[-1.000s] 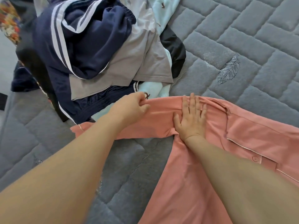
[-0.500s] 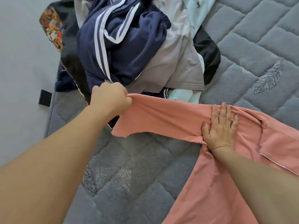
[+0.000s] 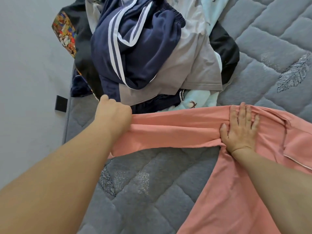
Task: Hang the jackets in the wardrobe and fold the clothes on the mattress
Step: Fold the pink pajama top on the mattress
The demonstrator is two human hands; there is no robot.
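pink shirt (image 3: pixel 228 191): sleeve taut | left hand (image 3: pixel 113 115): fingers gripping sleeve | right hand (image 3: pixel 240 132): fingers spread flat

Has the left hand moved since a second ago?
Yes. The left hand, gripping the pink sleeve, has pulled it left, away from the pressing right hand.

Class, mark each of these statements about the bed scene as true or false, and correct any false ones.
1. The left hand grips the end of the pink garment. True.
2. The right hand is lifted clear of the fabric. False: it presses flat on the pink garment.
3. A navy garment with white stripes lies on top of the pile. True.
4. The pink garment lies on a wooden floor. False: it lies on the grey quilted mattress.
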